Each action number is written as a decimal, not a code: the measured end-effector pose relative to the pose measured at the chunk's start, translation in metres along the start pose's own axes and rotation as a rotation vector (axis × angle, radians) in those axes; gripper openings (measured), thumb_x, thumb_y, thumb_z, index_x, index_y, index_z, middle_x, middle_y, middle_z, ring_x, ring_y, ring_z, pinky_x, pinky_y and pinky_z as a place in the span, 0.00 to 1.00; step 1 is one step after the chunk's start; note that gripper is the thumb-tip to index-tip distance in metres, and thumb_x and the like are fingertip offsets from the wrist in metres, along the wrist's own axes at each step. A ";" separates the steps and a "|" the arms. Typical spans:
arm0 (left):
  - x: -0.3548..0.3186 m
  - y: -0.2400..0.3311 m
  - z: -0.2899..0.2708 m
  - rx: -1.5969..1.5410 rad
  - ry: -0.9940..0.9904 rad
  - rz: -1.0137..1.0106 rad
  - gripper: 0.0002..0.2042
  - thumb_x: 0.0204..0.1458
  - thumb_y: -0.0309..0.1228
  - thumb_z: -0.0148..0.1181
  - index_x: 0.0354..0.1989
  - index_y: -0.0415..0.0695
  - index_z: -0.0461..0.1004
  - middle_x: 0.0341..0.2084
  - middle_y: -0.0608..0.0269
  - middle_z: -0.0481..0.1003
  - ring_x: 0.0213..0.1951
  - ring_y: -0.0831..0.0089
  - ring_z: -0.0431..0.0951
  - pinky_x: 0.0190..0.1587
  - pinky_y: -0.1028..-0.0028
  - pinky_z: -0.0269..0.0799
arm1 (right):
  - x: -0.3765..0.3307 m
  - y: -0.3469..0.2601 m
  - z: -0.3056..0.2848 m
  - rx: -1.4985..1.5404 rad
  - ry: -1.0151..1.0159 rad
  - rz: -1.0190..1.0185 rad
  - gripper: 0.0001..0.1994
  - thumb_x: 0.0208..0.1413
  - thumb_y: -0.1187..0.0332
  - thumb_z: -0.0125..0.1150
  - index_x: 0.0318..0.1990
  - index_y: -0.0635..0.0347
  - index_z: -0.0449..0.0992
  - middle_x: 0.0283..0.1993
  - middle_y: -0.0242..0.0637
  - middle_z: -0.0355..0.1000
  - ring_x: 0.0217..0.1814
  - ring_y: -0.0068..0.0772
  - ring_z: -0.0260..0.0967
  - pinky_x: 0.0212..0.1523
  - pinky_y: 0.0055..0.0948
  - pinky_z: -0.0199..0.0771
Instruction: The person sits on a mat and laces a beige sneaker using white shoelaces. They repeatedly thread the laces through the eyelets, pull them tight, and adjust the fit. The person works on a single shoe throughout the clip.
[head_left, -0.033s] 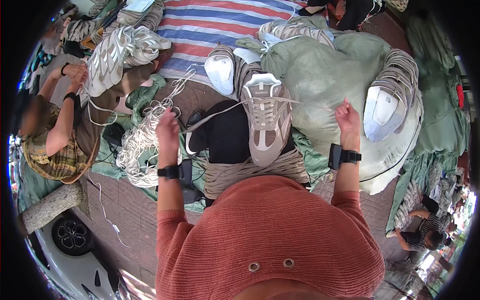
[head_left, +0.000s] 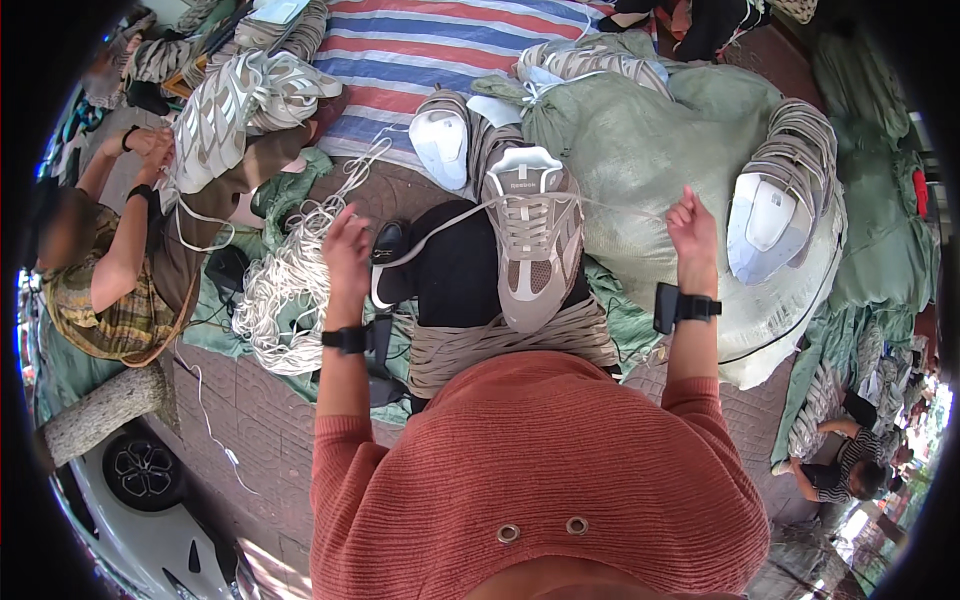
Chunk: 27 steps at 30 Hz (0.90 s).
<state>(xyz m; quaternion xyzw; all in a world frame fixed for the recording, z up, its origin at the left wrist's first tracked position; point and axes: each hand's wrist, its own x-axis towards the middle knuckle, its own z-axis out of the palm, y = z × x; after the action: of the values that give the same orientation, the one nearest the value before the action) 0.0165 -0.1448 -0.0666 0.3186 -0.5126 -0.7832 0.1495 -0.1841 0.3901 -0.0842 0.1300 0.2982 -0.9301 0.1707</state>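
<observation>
A taupe sneaker (head_left: 540, 255), its toe toward me, rests on my black-clad lap, with a shoelace threaded through its upper eyelets. One loose lace end (head_left: 445, 226) sags off to the left. My left hand (head_left: 347, 250) is just beyond that end, its fingers loosely apart, and I see no lace between them. On the right the other lace end (head_left: 625, 208) runs to my right hand (head_left: 692, 225), whose fingertips are pinched together on it. Bundled taupe laces (head_left: 510, 350) lie across my lap near my waist.
White laces (head_left: 285, 290) are heaped at the left. Green sacks (head_left: 640, 150) stand ahead, and stacked shoe uppers (head_left: 780, 205) lie at the right. A person (head_left: 110, 260) handles white-strapped uppers (head_left: 225, 120) at the left. A parked car (head_left: 150, 500) is at lower left.
My left hand has come slightly right and up, and its fingers have loosened. The left lace end has gone from nearly straight to sagging. My right hand has barely moved.
</observation>
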 end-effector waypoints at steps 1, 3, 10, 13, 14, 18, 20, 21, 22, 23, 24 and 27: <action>-0.003 -0.003 0.028 0.096 -0.043 0.060 0.20 0.52 0.21 0.57 0.55 0.40 0.68 0.29 0.65 0.78 0.21 0.86 0.64 0.21 0.85 0.56 | 0.008 -0.004 -0.004 -0.104 -0.257 0.029 0.11 0.67 0.67 0.46 0.47 0.61 0.74 0.30 0.29 0.66 0.32 0.25 0.63 0.38 0.24 0.66; -0.013 -0.010 0.057 0.230 -0.161 0.157 0.16 0.55 0.22 0.54 0.52 0.42 0.71 0.29 0.64 0.80 0.20 0.83 0.64 0.21 0.80 0.60 | 0.013 0.047 0.099 -0.685 0.065 -0.169 0.11 0.65 0.69 0.47 0.45 0.61 0.76 0.28 0.26 0.64 0.30 0.23 0.62 0.36 0.22 0.66; -0.010 -0.009 0.124 0.992 -0.479 0.323 0.07 0.58 0.28 0.55 0.33 0.41 0.79 0.22 0.61 0.78 0.22 0.71 0.75 0.29 0.69 0.70 | 0.013 0.139 0.199 -2.023 -0.918 -0.837 0.09 0.56 0.68 0.54 0.42 0.58 0.78 0.33 0.39 0.73 0.40 0.43 0.70 0.43 0.39 0.68; -0.019 -0.007 0.127 1.185 -0.443 0.459 0.06 0.56 0.31 0.56 0.35 0.46 0.79 0.19 0.53 0.76 0.26 0.57 0.79 0.31 0.62 0.71 | 0.016 0.149 0.211 -2.039 -0.942 -0.680 0.08 0.53 0.70 0.54 0.37 0.57 0.79 0.34 0.42 0.77 0.41 0.47 0.73 0.44 0.41 0.70; -0.020 -0.008 0.128 1.192 -0.445 0.467 0.06 0.56 0.31 0.56 0.35 0.47 0.78 0.20 0.51 0.76 0.27 0.54 0.78 0.32 0.61 0.71 | 0.019 0.152 0.208 -1.971 -0.930 -0.628 0.08 0.53 0.69 0.54 0.37 0.57 0.79 0.33 0.42 0.77 0.40 0.48 0.74 0.43 0.41 0.71; -0.022 -0.007 0.131 1.229 -0.490 0.508 0.06 0.56 0.33 0.55 0.36 0.47 0.77 0.22 0.48 0.76 0.31 0.47 0.78 0.33 0.56 0.71 | 0.023 0.159 0.197 -1.679 -0.784 -0.322 0.09 0.54 0.67 0.55 0.37 0.58 0.81 0.30 0.43 0.77 0.35 0.46 0.75 0.36 0.39 0.71; -0.023 -0.007 0.133 1.252 -0.508 0.524 0.07 0.56 0.33 0.53 0.36 0.47 0.77 0.23 0.47 0.75 0.31 0.48 0.78 0.33 0.56 0.71 | 0.023 0.157 0.197 -1.612 -0.716 -0.165 0.10 0.54 0.65 0.57 0.37 0.58 0.81 0.27 0.42 0.76 0.31 0.42 0.74 0.33 0.37 0.70; -0.023 -0.008 0.134 1.264 -0.506 0.528 0.07 0.56 0.33 0.53 0.36 0.47 0.77 0.22 0.47 0.75 0.30 0.48 0.77 0.33 0.57 0.70 | 0.024 0.155 0.198 -1.624 -0.707 -0.107 0.10 0.54 0.64 0.57 0.37 0.58 0.81 0.26 0.42 0.76 0.30 0.39 0.74 0.33 0.36 0.70; -0.022 -0.008 0.134 1.276 -0.506 0.532 0.07 0.56 0.32 0.52 0.36 0.48 0.76 0.22 0.48 0.75 0.30 0.48 0.77 0.32 0.57 0.70 | 0.025 0.154 0.198 -1.635 -0.698 -0.049 0.11 0.55 0.63 0.58 0.37 0.58 0.82 0.26 0.41 0.76 0.28 0.37 0.73 0.32 0.35 0.70; -0.020 -0.008 0.135 1.239 -0.535 0.466 0.07 0.56 0.32 0.52 0.36 0.46 0.76 0.21 0.50 0.74 0.28 0.52 0.77 0.32 0.59 0.69 | 0.027 0.153 0.199 -1.629 -0.692 -0.004 0.11 0.55 0.62 0.58 0.37 0.58 0.82 0.25 0.40 0.76 0.28 0.35 0.73 0.32 0.34 0.69; -0.016 -0.006 0.136 1.201 -0.563 0.400 0.07 0.56 0.32 0.52 0.35 0.45 0.76 0.20 0.52 0.74 0.27 0.55 0.76 0.31 0.61 0.68 | 0.028 0.152 0.199 -1.622 -0.686 0.041 0.11 0.55 0.62 0.59 0.37 0.58 0.82 0.25 0.39 0.76 0.27 0.33 0.72 0.32 0.34 0.69; -0.004 -0.007 0.137 0.876 -0.697 0.103 0.08 0.56 0.32 0.54 0.33 0.41 0.74 0.18 0.62 0.70 0.23 0.69 0.71 0.29 0.68 0.64 | 0.027 0.150 0.199 -1.589 -0.693 0.090 0.12 0.56 0.60 0.59 0.39 0.57 0.83 0.26 0.38 0.77 0.28 0.30 0.72 0.32 0.32 0.69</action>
<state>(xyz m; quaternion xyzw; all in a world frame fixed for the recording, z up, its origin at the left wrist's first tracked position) -0.0692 -0.0431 -0.0341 0.0480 -0.8240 -0.5477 -0.1370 -0.1770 0.1498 -0.0125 -0.3067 0.7851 -0.4259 0.3288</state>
